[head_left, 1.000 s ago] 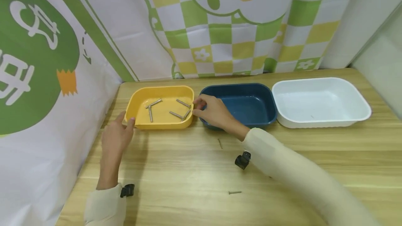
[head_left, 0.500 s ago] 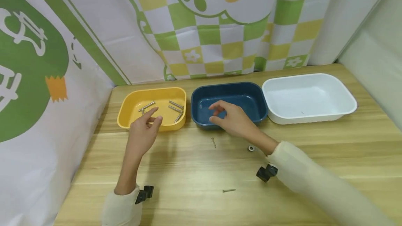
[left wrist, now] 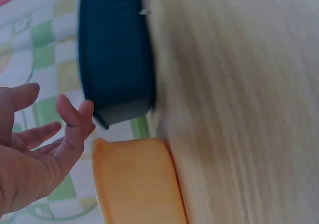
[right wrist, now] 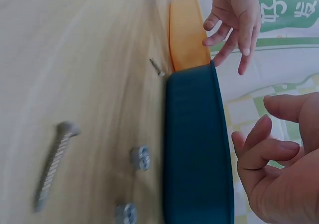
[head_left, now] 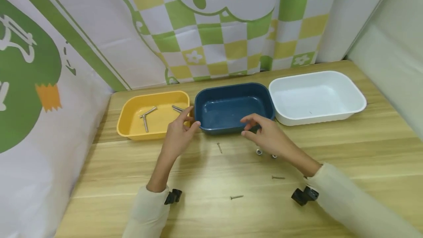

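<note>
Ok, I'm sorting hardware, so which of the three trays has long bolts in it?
The yellow tray, at the left end of the row: silver bolts lie inside it, while none show in the navy tray or the white tray.

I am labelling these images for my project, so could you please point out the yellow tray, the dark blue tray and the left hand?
Yellow tray [head_left: 163, 118]: head view, bare inside floor.
Dark blue tray [head_left: 219, 110]: head view, bare inside floor.
Left hand [head_left: 177, 135]: head view, back of the hand.
</note>
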A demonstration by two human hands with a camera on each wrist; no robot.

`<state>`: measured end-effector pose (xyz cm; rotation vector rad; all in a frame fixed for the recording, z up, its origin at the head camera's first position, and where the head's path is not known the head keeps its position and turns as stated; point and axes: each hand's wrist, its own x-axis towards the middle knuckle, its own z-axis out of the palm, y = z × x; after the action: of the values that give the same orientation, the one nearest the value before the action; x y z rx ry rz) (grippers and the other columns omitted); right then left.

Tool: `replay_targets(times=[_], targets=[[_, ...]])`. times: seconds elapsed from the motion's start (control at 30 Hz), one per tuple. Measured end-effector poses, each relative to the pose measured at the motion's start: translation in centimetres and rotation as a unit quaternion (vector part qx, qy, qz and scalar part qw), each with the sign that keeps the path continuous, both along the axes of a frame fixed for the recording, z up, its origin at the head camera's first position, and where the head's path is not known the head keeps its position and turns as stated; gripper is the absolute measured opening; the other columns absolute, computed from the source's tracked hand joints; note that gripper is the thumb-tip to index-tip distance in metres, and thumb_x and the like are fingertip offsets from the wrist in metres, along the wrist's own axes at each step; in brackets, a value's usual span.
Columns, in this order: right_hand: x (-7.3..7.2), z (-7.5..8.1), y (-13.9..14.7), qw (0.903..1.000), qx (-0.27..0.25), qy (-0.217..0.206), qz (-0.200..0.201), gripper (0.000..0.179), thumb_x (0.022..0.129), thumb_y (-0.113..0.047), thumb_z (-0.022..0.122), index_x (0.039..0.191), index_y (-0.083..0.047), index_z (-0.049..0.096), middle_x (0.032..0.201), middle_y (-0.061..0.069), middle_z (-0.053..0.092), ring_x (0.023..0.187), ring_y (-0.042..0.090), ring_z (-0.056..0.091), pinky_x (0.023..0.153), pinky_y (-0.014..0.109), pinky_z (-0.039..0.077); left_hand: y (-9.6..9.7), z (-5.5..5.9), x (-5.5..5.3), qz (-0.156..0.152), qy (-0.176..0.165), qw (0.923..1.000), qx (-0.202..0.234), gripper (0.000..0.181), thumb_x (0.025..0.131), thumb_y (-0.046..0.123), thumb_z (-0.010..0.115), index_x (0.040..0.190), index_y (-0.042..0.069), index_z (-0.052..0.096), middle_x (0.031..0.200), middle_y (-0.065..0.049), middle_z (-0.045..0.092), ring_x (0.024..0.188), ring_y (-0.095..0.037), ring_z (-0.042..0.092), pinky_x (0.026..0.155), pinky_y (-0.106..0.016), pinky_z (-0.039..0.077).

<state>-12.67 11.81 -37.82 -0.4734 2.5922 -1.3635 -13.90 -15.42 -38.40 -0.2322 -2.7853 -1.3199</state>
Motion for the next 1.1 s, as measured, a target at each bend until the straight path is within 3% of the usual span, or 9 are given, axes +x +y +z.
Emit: replay_targets(times=[0.13,0.3,0.53,0.63,0.87,1.1], targets=[[0.6,-0.3,1.0,1.0,-0.004,-0.006,-0.004,0.031,0.086,-0.027,0.059,0.116,-0.017,0.053,0.094,-0.002,0.056,0.05,0.018,0.046,0.043,0.029,0.039,0.8,-0.7,-0.4,0.005,0.017,0.9993,-0.033,0.057,0.087,0.029,0.057,0.137,0.014,0.035,0.096,-0.005,0.058,0.059,-0.013,0.054,0.048,-0.029,0.044],[1.2,-1.1,1.8,0.9998,-0.019,-0.011,0.0,0.033,0.086,-0.027,0.06,0.116,-0.015,0.053,0.095,0.003,0.057,0.06,0.018,0.054,0.049,0.03,0.043,1.2,-1.7,-0.3,0.014,0.031,0.9982,-0.05,0.055,0.087,0.026,0.057,0.136,0.011,0.037,0.078,-0.001,0.051,0.056,-0.012,0.047,0.049,-0.029,0.041],[2.1,-1.7,3.5,0.9992,-0.013,-0.035,-0.014,0.038,0.085,-0.039,0.059,0.116,-0.019,0.052,0.1,0.005,0.057,0.06,0.022,0.055,0.051,0.032,0.046,2.0,-1.7,-0.8,0.014,0.031,0.9968,-0.072,0.055,0.086,0.023,0.057,0.135,0.007,0.038,0.067,-0.001,0.047,0.048,-0.013,0.043,0.047,-0.03,0.038],[2.3,-1.8,4.1,0.9987,-0.014,-0.045,-0.017,0.037,0.085,-0.033,0.06,0.117,-0.016,0.051,0.1,0.008,0.056,0.063,0.024,0.057,0.053,0.033,0.047,2.0,-1.8,-0.9,0.015,0.022,0.9963,-0.082,0.056,0.086,0.022,0.058,0.135,0.003,0.037,0.058,-0.002,0.044,0.044,-0.013,0.038,0.043,-0.029,0.034],[2.3,-2.4,5.1,0.9977,-0.008,-0.061,-0.028,0.042,0.082,-0.03,0.064,0.119,-0.013,0.051,0.1,0.01,0.057,0.056,0.023,0.054,0.049,0.031,0.044,1.7,-2.0,-1.1,0.016,-0.014,0.998,-0.06,0.06,0.086,0.023,0.058,0.137,0.003,0.034,0.047,0.0,0.035,0.036,-0.01,0.026,0.034,-0.023,0.024],[2.4,-2.8,6.1,0.9985,-0.001,-0.05,-0.023,0.043,0.082,-0.02,0.065,0.121,-0.01,0.051,0.1,0.012,0.057,0.052,0.02,0.051,0.047,0.028,0.042,1.4,-1.8,-1.2,0.015,-0.048,0.9981,-0.035,0.061,0.086,0.025,0.059,0.138,0.006,0.032,0.053,-0.002,0.045,0.036,-0.012,0.034,0.035,-0.026,0.028]])
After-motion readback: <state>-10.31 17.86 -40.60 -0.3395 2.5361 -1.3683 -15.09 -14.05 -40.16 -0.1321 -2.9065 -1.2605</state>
